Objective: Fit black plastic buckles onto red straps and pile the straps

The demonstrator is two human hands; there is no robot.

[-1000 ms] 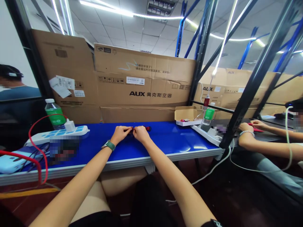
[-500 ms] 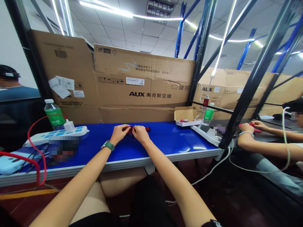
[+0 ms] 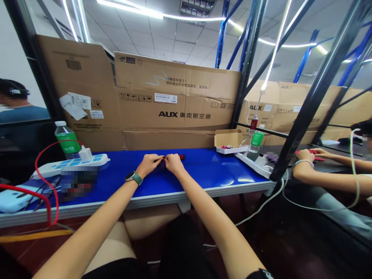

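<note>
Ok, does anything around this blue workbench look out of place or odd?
Two things do. A red cable arcs over the white power strip and hangs past the bench's grey front edge, and a white paper sheet hangs askew, half loose, from the brown cardboard box.

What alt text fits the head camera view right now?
The left hand and right hand hold a small red and black item on a blue workbench. A green-strapped watch circles the left wrist. Cardboard AUX boxes stand behind; a co-worker's hand works at the bench to the right.
</note>
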